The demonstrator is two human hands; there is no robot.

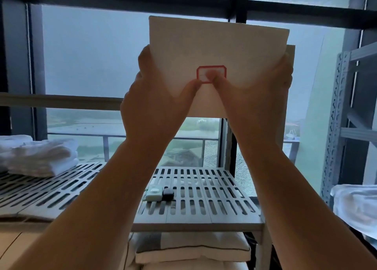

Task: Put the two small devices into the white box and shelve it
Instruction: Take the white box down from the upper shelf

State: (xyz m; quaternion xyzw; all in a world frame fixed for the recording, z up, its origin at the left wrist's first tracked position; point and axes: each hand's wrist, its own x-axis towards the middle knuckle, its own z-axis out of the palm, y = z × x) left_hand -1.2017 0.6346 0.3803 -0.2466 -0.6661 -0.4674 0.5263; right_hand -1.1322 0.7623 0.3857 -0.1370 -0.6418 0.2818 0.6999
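Observation:
I hold the white box [218, 45] up in front of the window with both hands. It bears a red-bordered label [211, 74] at its lower middle. My left hand [155, 98] grips its left side and my right hand [257, 98] its right side, both thumbs meeting near the label. Below, two small devices lie side by side on the slotted grey shelf [214, 200]: a pale green-white one [154, 194] and a black one [168, 194] touching its right side. The box's far side and inside are hidden.
Folded white towels [38, 157] lie on the slotted surface at the left. A grey metal rack [344, 114] stands at the right with white cloth [357, 206] in front of it. Cushions [191, 247] fill the shelf below. A railed window is behind.

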